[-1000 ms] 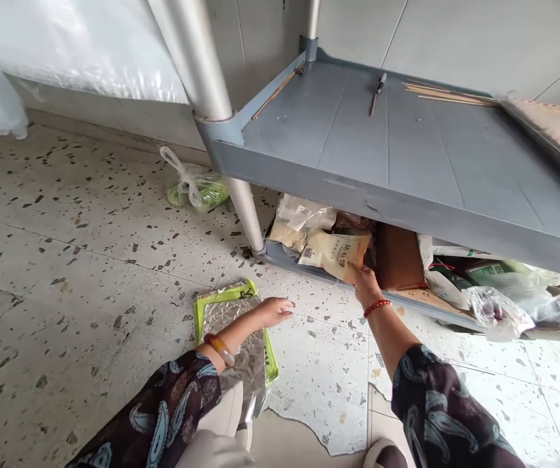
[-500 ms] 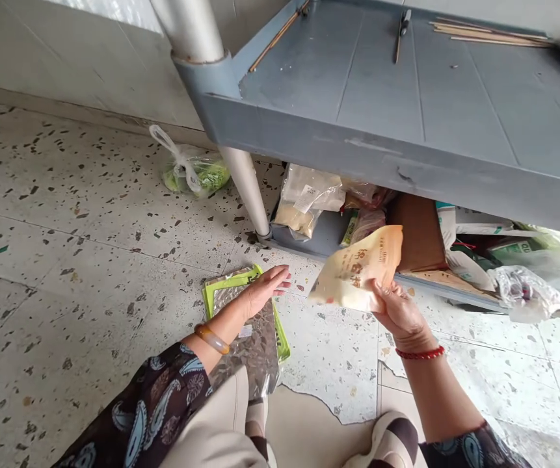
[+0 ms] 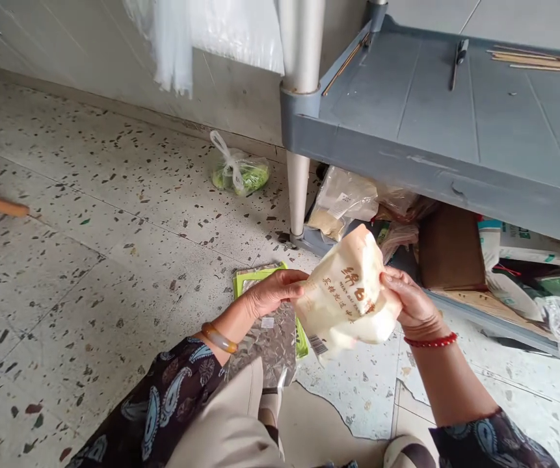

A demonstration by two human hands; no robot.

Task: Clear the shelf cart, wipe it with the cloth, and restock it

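Between both hands I hold a cream plastic packet (image 3: 345,296) with brown printed characters and a barcode at its lower left. My left hand (image 3: 274,290) pinches its left edge between thumb and fingers. On the opposite edge, my right hand (image 3: 409,299) grips it, thumb on the front. The packet looks soft and crumpled, tilted above the floor. Below my left forearm lies a flat silvery-brown package (image 3: 274,341) on top of bright green packets (image 3: 302,341), partly covered by my arm.
A grey plastic shelf (image 3: 436,156) stands at the right, with thin sticks (image 3: 540,58) on top. Its lower tier holds bags and a brown cardboard box (image 3: 450,247). A tied bag of greens (image 3: 243,174) sits on the speckled floor near the wall.
My left hand, which was open and apart, has come to the packet and taken its left edge. The packet has turned to face me more. The view has swung left.
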